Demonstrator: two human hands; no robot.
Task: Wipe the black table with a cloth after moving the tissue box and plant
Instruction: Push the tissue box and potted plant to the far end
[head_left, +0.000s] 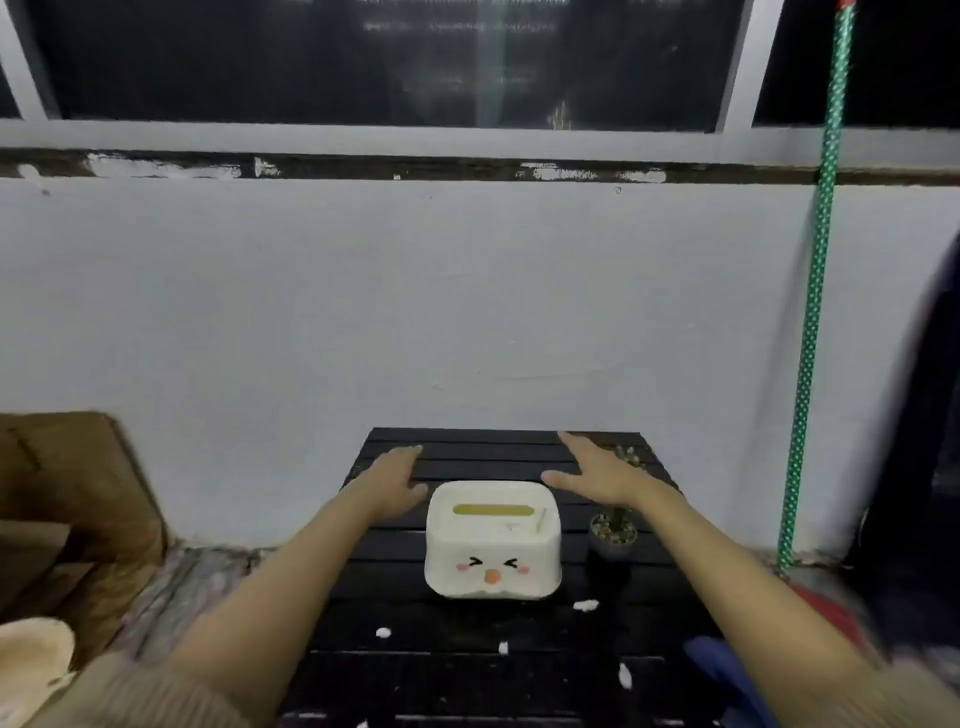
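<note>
Reaching with fingers spread and empty, the left hand and right hand flanked the tissue box mid-counter; it looked light, rigid and smooth, best gripped by its side walls.

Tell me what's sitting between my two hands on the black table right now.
In the head view, the tissue box sits between the left hand and right hand.

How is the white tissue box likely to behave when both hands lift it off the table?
The tissue box looks like rigid moulded plastic, so it probably stays stiff. Its smooth, rounded sides may be somewhat slippery. Broad and low, it seems unlikely to tip, and likely light.
</note>
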